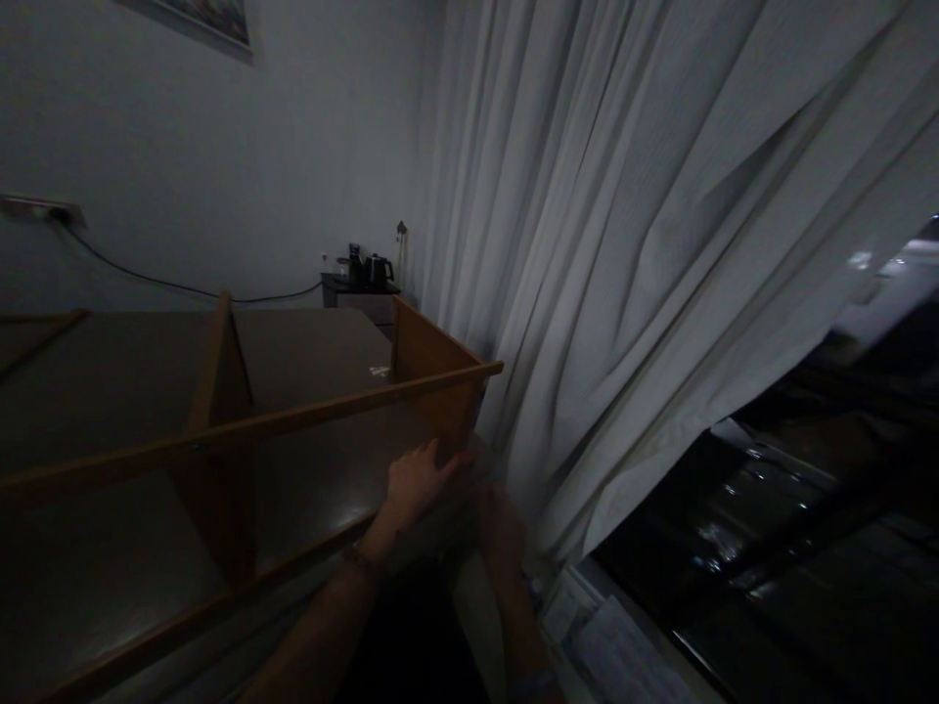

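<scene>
A wooden shelf unit (352, 394), with brown boards, upright dividers and a greyish flat surface behind them, stretches from the left to the centre. My left hand (418, 479) is at its near right corner, fingers bent over the wood by the end board and thumb pointing right. To the right of that corner, my right hand (503, 523) is close to the foot of the curtain (587, 274). It looks curled, but dimness and blur hide its fingers and anything in them.
A dark kettle (378, 271) stands on a small cabinet (359, 293) in the far corner. A black cord (161, 283) runs along the wall from a socket (40, 209). Dark glass with reflections (734, 548) lies at the right. Pale papers or boxes (623, 640) sit below the curtain.
</scene>
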A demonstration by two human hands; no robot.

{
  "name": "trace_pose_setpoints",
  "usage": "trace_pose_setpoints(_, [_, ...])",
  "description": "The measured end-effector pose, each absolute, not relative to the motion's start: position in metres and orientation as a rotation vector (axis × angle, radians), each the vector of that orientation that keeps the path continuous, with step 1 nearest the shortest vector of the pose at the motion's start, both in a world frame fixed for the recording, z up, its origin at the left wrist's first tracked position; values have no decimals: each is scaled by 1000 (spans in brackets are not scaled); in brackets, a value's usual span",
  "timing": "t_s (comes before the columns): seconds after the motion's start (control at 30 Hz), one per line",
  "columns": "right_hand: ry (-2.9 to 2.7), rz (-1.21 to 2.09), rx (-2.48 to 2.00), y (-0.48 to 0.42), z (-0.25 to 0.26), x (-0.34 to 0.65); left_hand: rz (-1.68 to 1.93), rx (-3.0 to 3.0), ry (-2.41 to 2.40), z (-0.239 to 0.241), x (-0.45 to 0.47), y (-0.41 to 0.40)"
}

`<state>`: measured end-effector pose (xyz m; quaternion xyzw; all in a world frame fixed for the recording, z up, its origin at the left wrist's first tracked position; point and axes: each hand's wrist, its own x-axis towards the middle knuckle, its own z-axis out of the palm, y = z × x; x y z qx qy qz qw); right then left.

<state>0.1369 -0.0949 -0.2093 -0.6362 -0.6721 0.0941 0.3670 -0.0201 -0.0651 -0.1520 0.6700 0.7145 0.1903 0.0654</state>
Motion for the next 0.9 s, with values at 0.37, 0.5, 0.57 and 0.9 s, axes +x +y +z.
trace_pose_setpoints(0.37, [-1744, 295, -1668, -83, -221, 135, 602, 2116, 2062, -155, -17, -64])
trace_pose_setpoints(0.5, [-1731, 289, -1661, -85, -222, 135, 602, 2120, 2043, -157, -17, -63])
trace_pose_setpoints(0.57, [-1734, 278, -1636, -85, -223, 135, 620, 2114, 2051, -160, -17, -62])
trace_pose_setpoints(0.9, [-1706, 276, -1536, -82, -231, 137, 640, 2080, 2031, -160, -17, -59])
